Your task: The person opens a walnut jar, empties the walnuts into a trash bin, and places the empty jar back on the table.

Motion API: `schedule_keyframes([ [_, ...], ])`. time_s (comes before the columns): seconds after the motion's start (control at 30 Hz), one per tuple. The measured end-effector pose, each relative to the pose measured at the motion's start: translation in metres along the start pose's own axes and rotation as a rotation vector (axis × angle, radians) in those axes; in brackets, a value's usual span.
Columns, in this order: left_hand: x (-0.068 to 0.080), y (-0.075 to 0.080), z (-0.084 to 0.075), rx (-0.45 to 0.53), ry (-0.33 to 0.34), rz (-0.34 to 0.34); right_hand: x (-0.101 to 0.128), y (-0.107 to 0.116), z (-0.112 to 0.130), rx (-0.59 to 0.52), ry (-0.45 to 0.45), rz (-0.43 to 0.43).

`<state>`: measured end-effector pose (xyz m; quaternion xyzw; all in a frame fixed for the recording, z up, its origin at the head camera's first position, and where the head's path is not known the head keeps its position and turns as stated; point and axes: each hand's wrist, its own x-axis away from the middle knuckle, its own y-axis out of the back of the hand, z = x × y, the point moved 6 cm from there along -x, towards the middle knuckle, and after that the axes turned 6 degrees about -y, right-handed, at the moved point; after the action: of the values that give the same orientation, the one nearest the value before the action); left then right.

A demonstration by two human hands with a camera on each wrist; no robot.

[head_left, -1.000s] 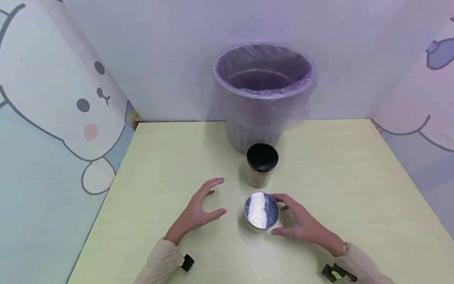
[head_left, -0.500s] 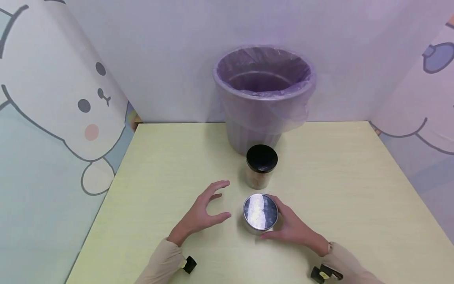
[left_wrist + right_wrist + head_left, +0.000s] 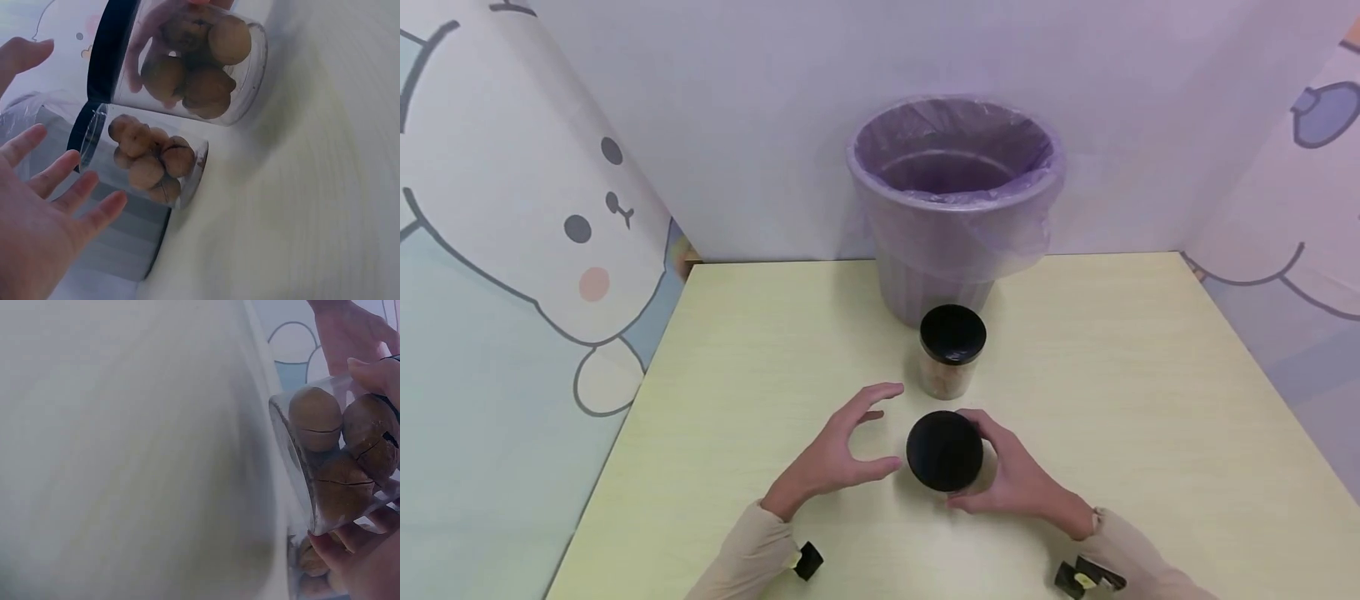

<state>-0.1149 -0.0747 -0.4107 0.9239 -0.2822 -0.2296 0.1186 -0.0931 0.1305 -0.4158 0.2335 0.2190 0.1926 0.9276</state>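
Shows mostly a black lid [image 3: 945,451] in the head view, but reveals brown nuts [image 3: 230,40] through the clear wall of the near jar [image 3: 178,69] in the left wrist view, and cracked shells [image 3: 344,484] in the right wrist view. Has the near jar grasped by the right hand [image 3: 1022,479], thumb on the near side, fingers around the far side. Has the left hand [image 3: 835,454] spread and free, just beside that jar but apart. Includes the far jar [image 3: 951,354] beyond, before the bin [image 3: 917,292]. Cannot tell contact between grasped base and table [image 3: 1112,375].
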Motion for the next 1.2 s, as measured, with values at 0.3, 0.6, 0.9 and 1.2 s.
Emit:
schedule_keyframes([
  [0.3, -0.012, -0.009, -0.029, -0.010, -0.015, 0.045, -0.002, 0.005, -0.006, 0.012, 0.042, 0.055],
  [0.6, -0.015, -0.020, -0.042, -0.142, -0.057, 0.083, -0.004, 0.012, 0.010, 0.146, 0.100, 0.049],
  [0.9, -0.018, -0.033, -0.060, -0.217, -0.133, 0.132, -0.011, 0.015, 0.028, 0.172, 0.161, 0.048],
  [1.2, -0.021, -0.034, -0.076, -0.309, -0.303, 0.068, -0.012, 0.019, 0.040, 0.224, 0.190, 0.066],
])
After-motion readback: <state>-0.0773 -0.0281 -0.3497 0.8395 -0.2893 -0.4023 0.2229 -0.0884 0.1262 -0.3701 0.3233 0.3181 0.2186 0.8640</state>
